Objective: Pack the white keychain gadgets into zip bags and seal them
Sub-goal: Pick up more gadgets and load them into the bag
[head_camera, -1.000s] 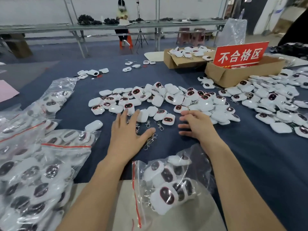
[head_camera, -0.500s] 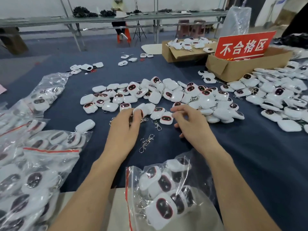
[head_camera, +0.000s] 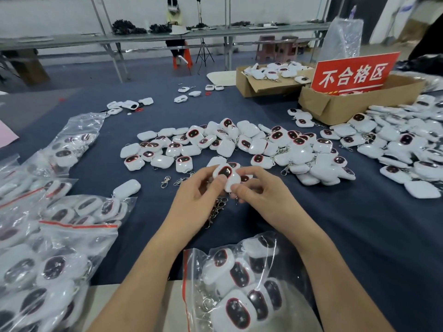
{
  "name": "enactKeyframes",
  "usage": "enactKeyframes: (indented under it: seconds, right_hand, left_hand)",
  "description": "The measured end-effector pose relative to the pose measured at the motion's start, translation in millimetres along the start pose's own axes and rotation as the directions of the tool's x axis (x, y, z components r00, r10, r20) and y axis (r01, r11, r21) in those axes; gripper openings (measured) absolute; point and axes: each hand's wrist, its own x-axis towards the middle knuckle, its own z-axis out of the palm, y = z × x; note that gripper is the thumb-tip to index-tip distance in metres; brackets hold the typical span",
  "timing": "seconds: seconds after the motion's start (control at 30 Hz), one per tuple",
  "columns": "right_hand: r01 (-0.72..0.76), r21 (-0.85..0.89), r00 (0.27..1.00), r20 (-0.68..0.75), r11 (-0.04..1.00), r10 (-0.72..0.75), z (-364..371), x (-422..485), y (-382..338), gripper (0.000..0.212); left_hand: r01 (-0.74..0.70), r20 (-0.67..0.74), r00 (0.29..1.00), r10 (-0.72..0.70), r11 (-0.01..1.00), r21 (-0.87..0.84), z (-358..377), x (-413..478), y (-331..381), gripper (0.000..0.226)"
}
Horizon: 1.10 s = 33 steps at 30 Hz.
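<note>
You are at the picking-up step: your left hand (head_camera: pixel 199 200) and right hand (head_camera: pixel 261 195) both pinch one white keychain gadget (head_camera: pixel 226 174) held above the blue cloth (head_camera: pixel 347 236), just before the loose pile (head_camera: pixel 239 144). Next, likely, drop it into the part-filled zip bag (head_camera: pixel 185 276) nearest you.
</note>
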Motion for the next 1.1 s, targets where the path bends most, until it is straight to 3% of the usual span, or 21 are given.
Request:
enactKeyframes:
  seconds: [0.1,0.37,0.7,1.1]
  right_hand:
    - [-0.016,-0.013,0.999,-0.037,1.0,0.016,-0.7,0.2,0.4,0.005]
    - [-0.032,0.028,0.996,-0.082,0.999,0.034,3.8,-1.3,0.4,0.007]
    - [-0.038,0.053,0.996,-0.076,0.998,0.042,4.0,-0.8,2.7,0.004]
    - [-0.068,0.078,0.991,-0.11,0.995,0.076,0.9,-0.2,3.2,0.001]
  left_hand:
    - [-0.02,-0.009,1.0,0.02,1.0,0.015,0.6,-0.1,2.8,0.019]
    - [0.0,0.02,1.0,-0.005,0.971,0.238,7.7,-0.6,-3.4,0.022]
    - [0.047,0.014,0.998,-0.053,0.958,0.282,8.8,3.9,-5.6,0.029]
    - [0.036,0.062,0.997,-0.041,0.996,0.087,5.9,-1.3,1.2,0.03]
